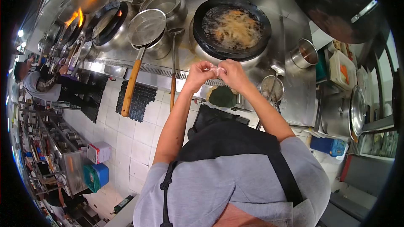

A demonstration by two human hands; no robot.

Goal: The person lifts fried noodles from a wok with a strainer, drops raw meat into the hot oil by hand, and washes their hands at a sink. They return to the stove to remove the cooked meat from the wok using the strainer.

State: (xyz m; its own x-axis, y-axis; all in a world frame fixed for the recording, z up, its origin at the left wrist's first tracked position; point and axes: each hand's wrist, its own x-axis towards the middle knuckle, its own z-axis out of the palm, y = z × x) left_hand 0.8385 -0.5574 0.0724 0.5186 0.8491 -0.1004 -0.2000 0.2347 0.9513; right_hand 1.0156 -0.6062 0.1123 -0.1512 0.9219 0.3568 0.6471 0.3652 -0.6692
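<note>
My left hand (pixel 199 75) and my right hand (pixel 234 75) are close together in front of the stove. Fingers of both are closed on a small, pale pinkish piece (pixel 218 71), too small to name surely. Just beyond them sits a black wok (pixel 198 38), where golden pieces of food (pixel 236 27) bubble in hot oil. Under my wrists I see a dark green rounded thing (pixel 222 97), partly hidden by my hands, with something yellowish beside it.
Left of the wok, a wooden-handled strainer (pixel 147 27) rests over a metal pot, beside a ladle (pixel 173 46). Flames (pixel 78 17) rise at the far-left burners, where another person (pixel 40 84) stands. To the right are a metal pot (pixel 304 54) and another strainer (pixel 272 87).
</note>
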